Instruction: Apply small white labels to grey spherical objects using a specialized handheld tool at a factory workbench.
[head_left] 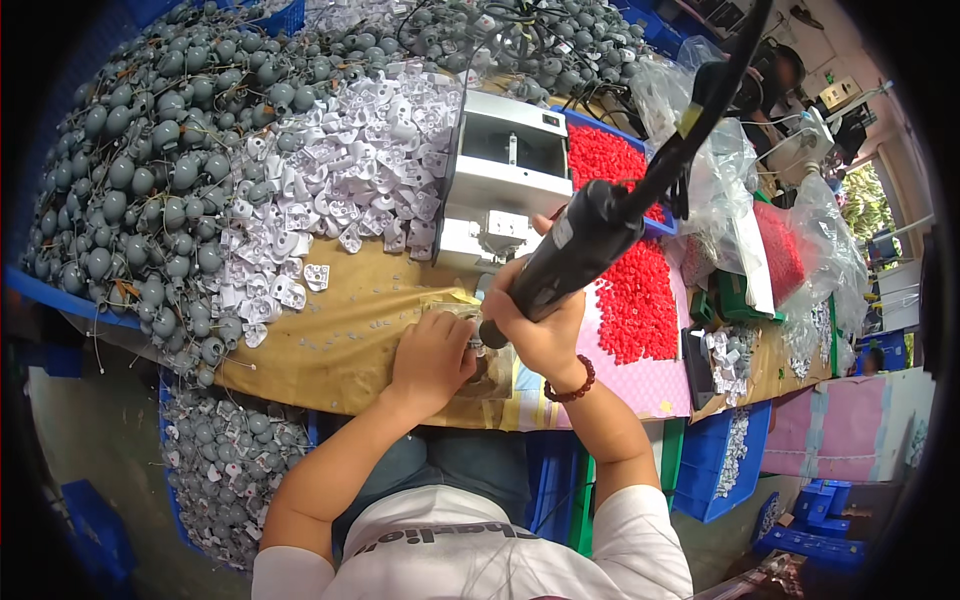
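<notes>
My right hand (545, 335) is wrapped round a black electric screwdriver (570, 250), which hangs from a thick dark cable and tilts down to the left. Its lower end is beside the fingertips of my left hand (432, 362). Those fingers are bent and pressed together over a small fixture (492, 375) at the table's near edge; whatever they hold is mostly hidden. Just beyond both hands stands a white and grey box-shaped machine (512, 150) with a dark opening, probably a screw feeder.
Grey bulb-shaped parts (130, 190) with wires heap up at the left, beside a pile of white plastic housings (370, 150). Small red parts (640, 300) lie at the right, with more in a blue tray (662, 228). A black box (697, 365) stands near the right edge.
</notes>
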